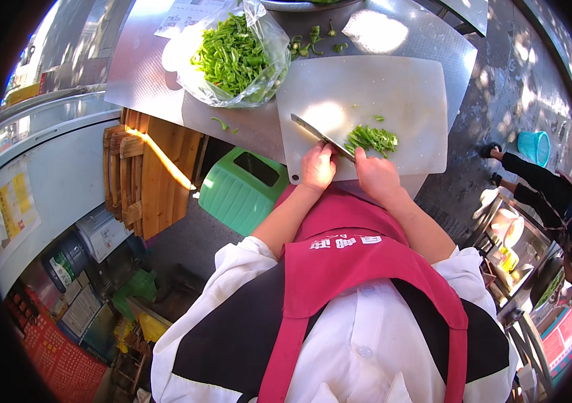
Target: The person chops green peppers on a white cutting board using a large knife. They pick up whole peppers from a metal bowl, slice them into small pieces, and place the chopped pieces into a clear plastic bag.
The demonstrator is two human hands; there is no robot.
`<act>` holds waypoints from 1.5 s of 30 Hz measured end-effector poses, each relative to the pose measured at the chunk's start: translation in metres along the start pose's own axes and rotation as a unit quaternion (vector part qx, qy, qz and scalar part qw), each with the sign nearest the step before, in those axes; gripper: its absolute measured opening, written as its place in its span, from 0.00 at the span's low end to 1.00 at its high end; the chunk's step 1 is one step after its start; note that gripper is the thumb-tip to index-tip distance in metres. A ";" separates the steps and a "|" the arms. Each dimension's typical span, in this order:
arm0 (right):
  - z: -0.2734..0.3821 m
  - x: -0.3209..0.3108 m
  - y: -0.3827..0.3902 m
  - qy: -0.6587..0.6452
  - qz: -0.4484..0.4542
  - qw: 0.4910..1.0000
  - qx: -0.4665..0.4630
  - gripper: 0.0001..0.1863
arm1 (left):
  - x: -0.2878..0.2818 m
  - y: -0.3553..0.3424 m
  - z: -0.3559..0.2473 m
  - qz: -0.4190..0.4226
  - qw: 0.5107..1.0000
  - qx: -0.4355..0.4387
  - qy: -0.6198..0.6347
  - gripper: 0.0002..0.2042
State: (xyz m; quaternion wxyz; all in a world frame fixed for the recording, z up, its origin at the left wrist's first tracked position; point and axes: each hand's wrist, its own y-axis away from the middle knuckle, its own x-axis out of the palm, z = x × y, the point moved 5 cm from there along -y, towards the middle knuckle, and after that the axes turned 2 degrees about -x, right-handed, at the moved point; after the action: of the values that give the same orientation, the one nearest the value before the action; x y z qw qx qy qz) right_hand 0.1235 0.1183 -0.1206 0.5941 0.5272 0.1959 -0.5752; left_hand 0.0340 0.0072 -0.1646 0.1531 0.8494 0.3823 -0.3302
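- Right hand (378, 178): fingers closed round the near right end of the knife (319, 136), forearm coming up from below.
- Left hand (318, 166): fingers bunched at the near side of the blade, about midway along; can't tell if pinching the knife or just resting against it.
- Knife: slanted over the board, tip end pointing far left, other end at right hand.
- Chopped green peppers (372, 140): small pile on the board, just beyond the right hand's fingers, right of the knife; farther from the left hand, with the blade between.
- One or two loose bits lie past the pile, toward the far side.
- Cutting board (413, 94): white, under knife and pile; both hands at its near edge.
- Plastic bag (259, 96): clear, mouth open, full of cut green peppers, left of the board's far part, well apart from both hands.
- Stem pieces (307, 43): on the metal table (148, 87), right of bag, beyond board.
- Few green scraps (221, 123): table's near edge, below bag.
- Green stool (239, 195): below table edge, left of the left forearm.
- Apron (360, 258): red, over the person's white-and-black top.
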 end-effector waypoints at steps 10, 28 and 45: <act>0.001 -0.008 -0.016 -0.022 -0.035 0.998 -0.036 0.12 | -0.002 0.004 0.009 0.008 0.997 -0.056 0.051 0.07; 0.009 0.013 -0.022 -0.037 -0.008 0.999 -0.002 0.10 | 0.001 0.007 0.007 -0.016 0.999 0.040 0.009 0.09; 0.008 0.009 -0.006 -0.038 -0.014 0.999 -0.002 0.13 | -0.004 0.008 0.006 -0.008 0.998 0.055 0.000 0.06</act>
State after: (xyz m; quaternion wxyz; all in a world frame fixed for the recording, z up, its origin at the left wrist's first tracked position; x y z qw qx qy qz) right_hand 0.1173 0.1083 -0.1280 0.5940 0.5010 0.1818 -0.6026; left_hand 0.0353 -0.0038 -0.1664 0.1037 0.8534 0.3706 -0.3515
